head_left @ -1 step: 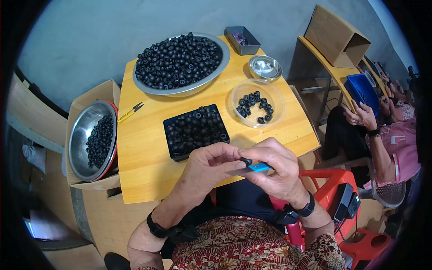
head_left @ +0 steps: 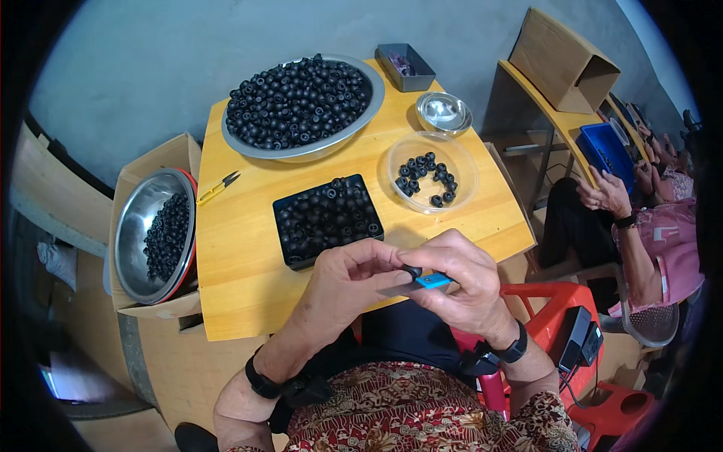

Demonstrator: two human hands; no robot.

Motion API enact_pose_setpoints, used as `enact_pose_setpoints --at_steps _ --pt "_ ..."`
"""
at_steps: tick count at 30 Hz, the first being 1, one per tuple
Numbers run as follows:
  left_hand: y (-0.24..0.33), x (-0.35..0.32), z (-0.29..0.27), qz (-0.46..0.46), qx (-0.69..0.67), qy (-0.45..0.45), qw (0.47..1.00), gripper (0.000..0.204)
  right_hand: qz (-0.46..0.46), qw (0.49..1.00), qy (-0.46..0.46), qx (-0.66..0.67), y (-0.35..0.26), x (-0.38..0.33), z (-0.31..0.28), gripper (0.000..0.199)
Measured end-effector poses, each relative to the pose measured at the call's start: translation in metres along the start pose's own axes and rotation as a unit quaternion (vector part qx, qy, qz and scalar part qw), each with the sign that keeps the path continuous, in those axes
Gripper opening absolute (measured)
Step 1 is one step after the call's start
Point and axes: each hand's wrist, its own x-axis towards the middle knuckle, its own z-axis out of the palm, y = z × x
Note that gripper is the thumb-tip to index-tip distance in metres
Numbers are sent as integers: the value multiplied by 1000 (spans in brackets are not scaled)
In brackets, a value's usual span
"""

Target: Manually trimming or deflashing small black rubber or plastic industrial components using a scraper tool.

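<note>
While left hand (head_left: pixel 350 275) pinches small black ring (head_left: pixel 411 270), right hand (head_left: pixel 463 280) closed on blue-handled cutter (head_left: pixel 431 282), at bench's (head_left: pixel 248 226) 6 o'clock edge. Few rings in clear dish (head_left: pixel 429 179) (likely finished); big pan (head_left: pixel 301 102) at 12 o'clock full, bulk seemingly left.

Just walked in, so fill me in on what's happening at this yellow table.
A person sits at the yellow table working on small black rubber rings. The left hand pinches one ring, while the right hand holds a small blue-handled blade against it. A black tray of rings lies just ahead, a big metal dish heaped with them behind, and a clear bowl with a few to the right. Another person sits at the next table.
</note>
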Motion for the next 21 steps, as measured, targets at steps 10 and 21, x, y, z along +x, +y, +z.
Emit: enact_pose_setpoints --at_steps 10,21 --pt "-7 -3 6 3 -78 15 997 16 -69 989 44 -121 -2 -4 1 43" --pt "-7 -4 4 -18 -104 33 994 17 -105 980 50 -163 -6 -6 -1 44"
